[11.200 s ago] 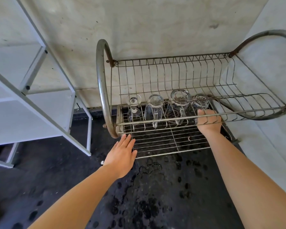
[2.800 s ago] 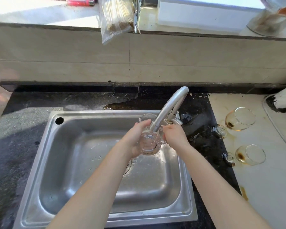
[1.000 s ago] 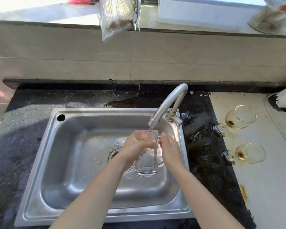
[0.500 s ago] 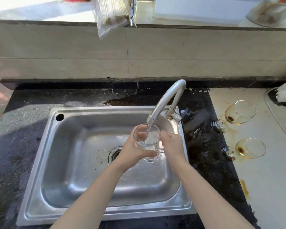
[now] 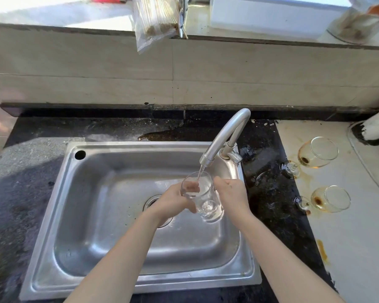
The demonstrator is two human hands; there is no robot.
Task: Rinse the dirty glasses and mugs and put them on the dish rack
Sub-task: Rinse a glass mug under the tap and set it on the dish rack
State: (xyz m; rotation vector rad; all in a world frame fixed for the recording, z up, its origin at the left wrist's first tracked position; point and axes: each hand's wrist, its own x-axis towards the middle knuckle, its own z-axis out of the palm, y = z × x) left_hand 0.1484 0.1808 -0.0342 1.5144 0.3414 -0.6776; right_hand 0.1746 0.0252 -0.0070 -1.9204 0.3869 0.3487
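Between left hand (image 5: 174, 202) and right hand (image 5: 232, 196), mug (image 5: 207, 201)

Clear, wet, glossy glass mug (image 5: 206, 202) in the left grip (image 5: 173, 202). The sink (image 5: 96, 226) under it is brushed stainless steel, and the tap (image 5: 225, 135) is satin metal. Right of the grip, the counter (image 5: 269, 204) is speckled dark stone, then matt cream.

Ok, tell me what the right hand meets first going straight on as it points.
Probably the curved silver metal faucet spout: the right hand, gripping the clear glass mug, points toward its outlet, though depth is unclear.
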